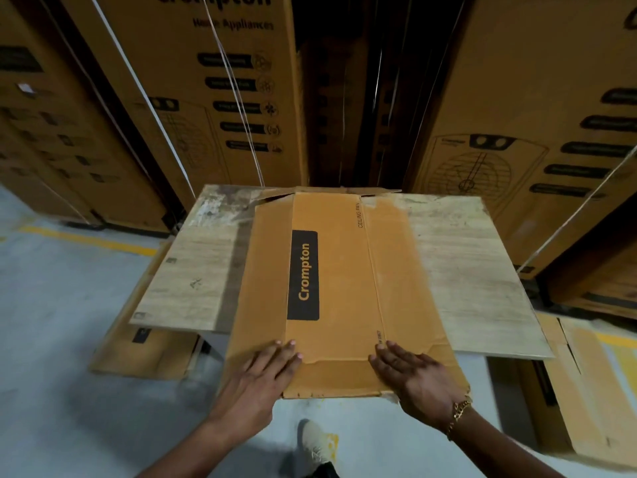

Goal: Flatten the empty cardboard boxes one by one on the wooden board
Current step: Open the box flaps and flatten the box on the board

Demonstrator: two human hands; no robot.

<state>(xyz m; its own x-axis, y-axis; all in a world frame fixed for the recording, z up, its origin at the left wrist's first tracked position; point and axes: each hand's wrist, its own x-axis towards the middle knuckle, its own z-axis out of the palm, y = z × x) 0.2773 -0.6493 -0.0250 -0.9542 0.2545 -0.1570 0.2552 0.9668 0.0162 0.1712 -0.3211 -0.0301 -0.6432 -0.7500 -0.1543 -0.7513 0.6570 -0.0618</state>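
A flattened brown cardboard box (341, 281) with a black "Crompton" label lies lengthwise along the middle of the pale wooden board (462, 267). Its near end overhangs the board's front edge. My left hand (265, 370) presses flat on the near left part of the box, fingers straight. My right hand (413, 370), with a gold bracelet at the wrist, presses flat on the near right part, fingers straight. Both palms face down on the cardboard.
Tall strapped Crompton cartons (206, 98) stand close behind the board, and another (537, 132) at the right. Cardboard boxes (144, 343) lie under the board at left, and another (586, 391) at right. Grey floor with yellow line (86, 238); my shoe (317, 443) below.
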